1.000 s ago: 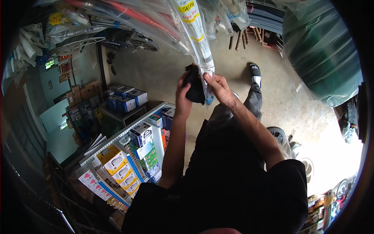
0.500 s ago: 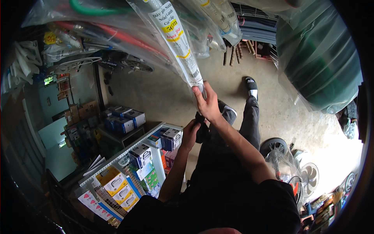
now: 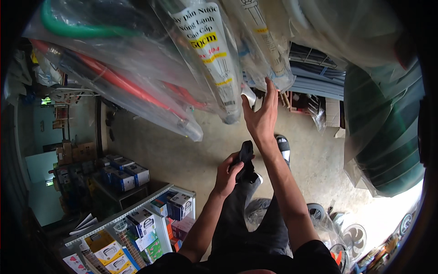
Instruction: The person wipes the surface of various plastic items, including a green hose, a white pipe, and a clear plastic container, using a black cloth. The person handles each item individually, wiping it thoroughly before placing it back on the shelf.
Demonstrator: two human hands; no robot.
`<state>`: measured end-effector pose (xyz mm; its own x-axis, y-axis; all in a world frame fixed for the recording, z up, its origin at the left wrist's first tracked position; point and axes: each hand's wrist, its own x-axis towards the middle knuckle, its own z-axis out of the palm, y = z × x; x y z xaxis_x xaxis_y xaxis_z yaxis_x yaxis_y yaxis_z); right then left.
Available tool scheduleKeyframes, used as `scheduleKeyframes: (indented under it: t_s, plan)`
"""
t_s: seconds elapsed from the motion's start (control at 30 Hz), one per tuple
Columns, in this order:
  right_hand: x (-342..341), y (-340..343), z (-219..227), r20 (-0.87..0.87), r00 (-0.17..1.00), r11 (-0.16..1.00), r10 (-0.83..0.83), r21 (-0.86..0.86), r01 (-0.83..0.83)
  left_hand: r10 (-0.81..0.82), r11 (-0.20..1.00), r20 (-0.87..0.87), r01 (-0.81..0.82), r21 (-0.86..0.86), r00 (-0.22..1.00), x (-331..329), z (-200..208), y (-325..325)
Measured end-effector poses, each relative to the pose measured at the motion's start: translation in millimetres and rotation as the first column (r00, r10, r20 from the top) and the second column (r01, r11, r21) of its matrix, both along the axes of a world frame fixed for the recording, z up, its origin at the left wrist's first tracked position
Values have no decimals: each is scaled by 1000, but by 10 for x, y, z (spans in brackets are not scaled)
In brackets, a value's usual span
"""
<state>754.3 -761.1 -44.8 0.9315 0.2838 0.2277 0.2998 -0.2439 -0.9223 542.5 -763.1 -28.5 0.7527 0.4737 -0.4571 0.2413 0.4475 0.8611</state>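
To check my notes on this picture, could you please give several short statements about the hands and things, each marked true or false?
1. The left hand holds a soft black item. True.
2. The right hand is closed in a fist. False: its fingers are spread, near a clear plastic package.
3. A red tube is left of the right hand. True.
4. The yellow-and-white boxes are at the picture's upper right. False: they are at its lower left.

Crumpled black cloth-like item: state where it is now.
In the head view, the crumpled black cloth-like item is slightly below and right of centre, held in the left hand, left of the right forearm.
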Motion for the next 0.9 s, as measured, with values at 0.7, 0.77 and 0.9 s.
scheduleKeyframes:
  t_s: [0.7,0.77,0.9]
  plan:
    - [-642,-1307,642,-179,895,909,409,161,-384,-28,575,718,-577,580,695,1581,1869,616]
    - [-787,-1362,770,-242,849,881,470,192,-433,-152,635,836,-596,492,528,1874,2258,572]
    - [-1010,-1418,1049,-389,640,745,663,257,-616,-93,606,712,-528,595,695,2236,2751,730]
